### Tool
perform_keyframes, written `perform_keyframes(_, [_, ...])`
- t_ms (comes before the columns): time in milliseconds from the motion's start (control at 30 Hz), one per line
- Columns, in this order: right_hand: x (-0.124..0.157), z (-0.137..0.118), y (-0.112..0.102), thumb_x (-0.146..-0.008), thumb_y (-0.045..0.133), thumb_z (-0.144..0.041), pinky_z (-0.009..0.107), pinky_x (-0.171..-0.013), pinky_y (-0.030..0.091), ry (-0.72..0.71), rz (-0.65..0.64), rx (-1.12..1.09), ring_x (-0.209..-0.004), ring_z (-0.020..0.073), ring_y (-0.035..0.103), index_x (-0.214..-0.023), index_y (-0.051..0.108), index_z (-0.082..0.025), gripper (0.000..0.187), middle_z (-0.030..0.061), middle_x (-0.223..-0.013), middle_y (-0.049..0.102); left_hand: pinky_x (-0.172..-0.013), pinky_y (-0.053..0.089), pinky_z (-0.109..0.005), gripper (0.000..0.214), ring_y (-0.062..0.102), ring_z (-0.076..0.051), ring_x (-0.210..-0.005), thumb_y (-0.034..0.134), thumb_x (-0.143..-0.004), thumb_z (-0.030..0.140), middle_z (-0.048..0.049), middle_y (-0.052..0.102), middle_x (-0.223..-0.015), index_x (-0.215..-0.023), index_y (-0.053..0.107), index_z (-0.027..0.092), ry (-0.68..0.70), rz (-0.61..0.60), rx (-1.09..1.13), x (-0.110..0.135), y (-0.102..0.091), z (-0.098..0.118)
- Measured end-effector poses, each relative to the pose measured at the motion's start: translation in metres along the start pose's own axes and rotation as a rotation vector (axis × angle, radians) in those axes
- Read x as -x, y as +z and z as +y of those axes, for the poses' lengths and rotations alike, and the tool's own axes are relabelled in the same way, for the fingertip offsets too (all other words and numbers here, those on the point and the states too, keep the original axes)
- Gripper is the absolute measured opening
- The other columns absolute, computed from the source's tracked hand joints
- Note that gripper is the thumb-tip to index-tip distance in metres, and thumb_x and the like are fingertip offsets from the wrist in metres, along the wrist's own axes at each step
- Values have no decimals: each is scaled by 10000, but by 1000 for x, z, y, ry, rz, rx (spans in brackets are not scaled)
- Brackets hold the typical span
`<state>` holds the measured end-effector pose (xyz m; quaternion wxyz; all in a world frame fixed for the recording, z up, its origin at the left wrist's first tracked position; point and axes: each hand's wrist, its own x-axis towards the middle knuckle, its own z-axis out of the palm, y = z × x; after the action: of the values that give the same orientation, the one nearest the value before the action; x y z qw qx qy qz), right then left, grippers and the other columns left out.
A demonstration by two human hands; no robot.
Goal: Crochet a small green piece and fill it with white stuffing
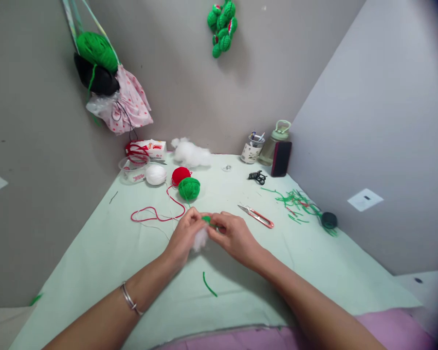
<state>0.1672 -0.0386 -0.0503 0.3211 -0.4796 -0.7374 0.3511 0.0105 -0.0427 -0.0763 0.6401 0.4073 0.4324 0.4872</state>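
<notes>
Near the middle of the table my left hand (184, 234) pinches a small green crochet piece (206, 219), mostly hidden by my fingers. My right hand (237, 237) is closed on the other side of the same piece, fingertips together. A tuft of white stuffing (200, 240) hangs below it, between the two hands. Just beyond stand a green yarn ball (189, 188) and a red yarn ball (181, 176), and a green strand runs down towards my left hand. A short piece of green yarn (209, 285) lies in front of my hands.
Orange-handled thread snips (256, 216) lie to the right, before green yarn scraps (295, 201) and a black roll (329, 220). Behind are a white yarn ball (156, 174), a plastic tub (133, 170), stuffing (191, 153), a pen cup (252, 149), a bottle (271, 148) and a phone (281, 159).
</notes>
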Motion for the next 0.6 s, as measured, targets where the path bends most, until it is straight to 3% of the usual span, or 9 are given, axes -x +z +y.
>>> perform_keyframes(133, [-5,9,-5,-833,575,-299,275,-557,226,79,47,-61,-574,111,290,-600,409,-236,293,-69,-573,351,-538,509,-255,337,615,-140,-625,710,-846,475,30,645,-777,-815,473,238,7,-72,21,4,0,7])
perform_keyframes(233, [-8,11,-13,-851,558,-351,278,-541,223,102,44,-104,-564,105,275,-612,411,-239,302,-76,-575,316,-593,545,-300,401,653,-172,-647,771,-808,527,22,657,-763,-840,501,232,12,-119,12,2,-2,5])
perform_keyframes(367, [-4,5,-17,-914,537,-387,269,-572,268,61,-57,-147,-605,113,324,-694,474,-221,283,-66,-630,354,-555,442,-250,380,540,-123,-557,800,-790,469,60,581,-659,-807,511,223,50,-73,-40,-5,-7,-3])
perform_keyframes(467, [4,-2,-13,-918,520,-313,266,-607,291,-15,-152,-87,-646,119,367,-744,483,-218,201,-51,-684,412,-555,355,-223,335,461,-100,-576,806,-748,330,75,528,-634,-733,491,215,99,10,-91,-10,-9,-7])
perform_keyframes(600, [8,-3,-2,-857,545,-281,264,-589,269,-11,-112,-45,-638,112,335,-683,402,-227,231,-56,-663,372,-595,353,-226,296,454,-108,-635,771,-721,229,68,529,-663,-709,475,213,132,44,-114,-9,-9,-6])
